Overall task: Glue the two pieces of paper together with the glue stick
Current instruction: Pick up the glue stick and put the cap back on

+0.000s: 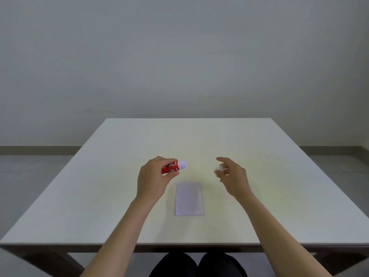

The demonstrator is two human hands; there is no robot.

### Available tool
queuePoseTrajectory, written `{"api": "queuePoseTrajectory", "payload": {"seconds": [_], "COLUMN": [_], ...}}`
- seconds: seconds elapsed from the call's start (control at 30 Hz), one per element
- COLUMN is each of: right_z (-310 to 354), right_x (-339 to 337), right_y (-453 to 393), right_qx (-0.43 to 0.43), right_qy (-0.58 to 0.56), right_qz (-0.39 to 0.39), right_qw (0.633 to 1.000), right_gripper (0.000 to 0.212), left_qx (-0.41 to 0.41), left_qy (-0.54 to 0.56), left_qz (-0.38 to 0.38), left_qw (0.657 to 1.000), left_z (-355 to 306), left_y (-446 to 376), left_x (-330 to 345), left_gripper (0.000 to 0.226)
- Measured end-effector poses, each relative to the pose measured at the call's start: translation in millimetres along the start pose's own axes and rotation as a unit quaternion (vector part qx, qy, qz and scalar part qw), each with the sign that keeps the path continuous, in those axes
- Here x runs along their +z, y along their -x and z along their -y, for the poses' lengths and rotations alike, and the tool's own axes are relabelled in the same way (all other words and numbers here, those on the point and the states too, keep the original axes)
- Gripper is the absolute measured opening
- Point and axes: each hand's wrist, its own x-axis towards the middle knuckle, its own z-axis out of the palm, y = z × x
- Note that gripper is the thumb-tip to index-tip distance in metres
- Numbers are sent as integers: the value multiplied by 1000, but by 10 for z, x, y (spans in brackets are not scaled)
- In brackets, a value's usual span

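Note:
My left hand (153, 176) grips a red glue stick (172, 167) above the table, its white end pointing right. My right hand (231, 174) hovers to the right at the same height, fingers curled around a small white object (220, 167) that looks like the glue stick's cap. A white rectangle of paper (189, 198) lies flat on the table between and just below both hands, untouched. I can make out only one sheet outline; a second piece under it cannot be told apart.
The pale table (99, 206) stretches wide on all sides of the paper, its front edge close to my lap. A grey wall and floor lie beyond the far edge.

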Motion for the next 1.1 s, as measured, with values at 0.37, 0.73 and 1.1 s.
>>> {"api": "queuePoseTrajectory", "payload": {"seconds": [0.37, 0.73, 1.1], "right_z": [630, 726, 735], "right_x": [160, 188, 9], "right_y": [255, 269, 119], "right_qx": [-25, -88, -164], "right_qy": [-198, -71, 55], "right_qz": [89, 109, 137], "right_qw": [976, 988, 975], "right_gripper": [23, 17, 12], "left_qx": [-1, 8, -52], "left_qy": [18, -17, 101], "left_qz": [4, 64, 137], "left_qw": [1000, 998, 984], "left_z": [-81, -130, -112], "left_y": [14, 77, 103], "left_x": [36, -26, -22], "left_gripper": [27, 18, 19]}}
